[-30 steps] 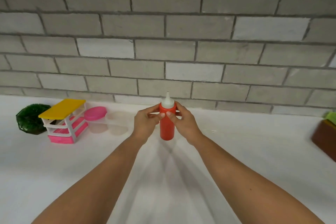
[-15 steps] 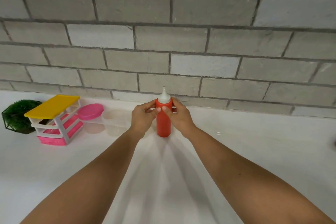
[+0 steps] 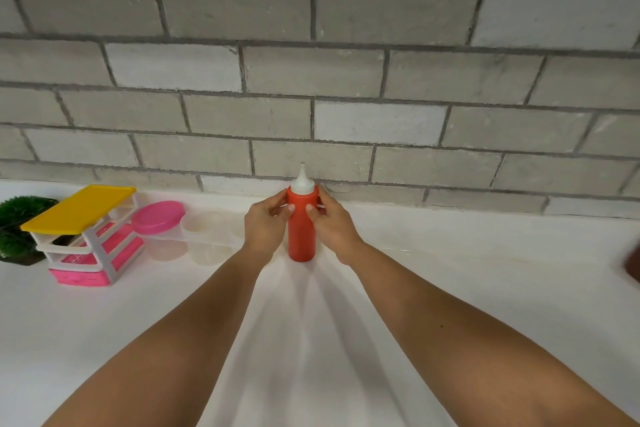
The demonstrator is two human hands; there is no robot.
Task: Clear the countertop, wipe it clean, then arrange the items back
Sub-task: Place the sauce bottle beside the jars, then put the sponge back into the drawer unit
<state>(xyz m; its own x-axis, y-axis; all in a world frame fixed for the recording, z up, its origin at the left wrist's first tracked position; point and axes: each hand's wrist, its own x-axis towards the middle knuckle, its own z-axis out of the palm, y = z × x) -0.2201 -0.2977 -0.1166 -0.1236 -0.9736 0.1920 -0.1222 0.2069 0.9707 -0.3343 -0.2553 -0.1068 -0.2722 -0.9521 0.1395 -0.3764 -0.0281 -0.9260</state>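
Against the view of one second before, the red squeeze bottle (image 3: 301, 236) is standing closer to the grey brick wall (image 3: 311, 73), both hands are keeping the same hold, and the dark brown object (image 3: 634, 262) at the right edge is showing only a sliver.

The left hand (image 3: 265, 222) is reaching in from the left, its fingers (image 3: 277, 199) curling round the bottle's shoulder and its thumb pressing the front. The bottle is standing upright, white nozzle uppermost, its base on the white surface (image 3: 450, 270) just before the wall. The right hand (image 3: 332, 222) is mirroring the left, its fingers grasping the same shoulder from the right.

At far left a green plant (image 3: 17, 229) is sitting beside a pink drawer unit (image 3: 83, 239) with a yellow top. Next comes a clear tub with a pink lid (image 3: 157, 218), then a clear open tub (image 3: 207, 229). Their contents cannot be told.
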